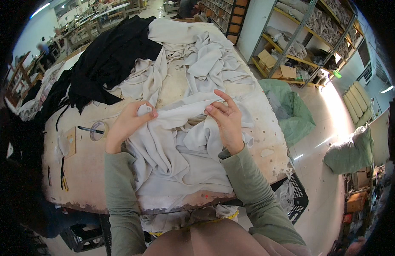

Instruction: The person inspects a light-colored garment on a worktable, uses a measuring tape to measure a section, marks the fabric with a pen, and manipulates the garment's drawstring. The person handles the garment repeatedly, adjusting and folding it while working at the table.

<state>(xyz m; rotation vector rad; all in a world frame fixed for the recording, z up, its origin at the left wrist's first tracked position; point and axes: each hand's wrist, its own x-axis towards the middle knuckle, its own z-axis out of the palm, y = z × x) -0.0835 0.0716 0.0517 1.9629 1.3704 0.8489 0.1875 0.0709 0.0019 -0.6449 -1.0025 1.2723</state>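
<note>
Your two bare hands, in green sleeves, reach forward from the lower edge, elbows apart and palms turned inward. Your left hand [122, 124] is closed in a pinch, thumb over fingers, on the edge of a pale grey cloth [163, 158]. Your right hand [228, 123] pinches the same edge between thumb and curled fingers, its index finger raised and pointing up and away from you.

The cloth lies in front of you, mid-table; the edge between your hands runs left to right, rising slightly towards the right, while the rest drops in folds towards you.

The worn, stained table [88, 170] has a dark, ragged near edge. To your left are a tape roll [105, 128] with a pen [90, 129] across it; beyond lies a heap of black fabric [112, 59]. On the right, a green sack [297, 115] stands beside the table, near metal shelves [300, 25] stacked with bundles
</note>
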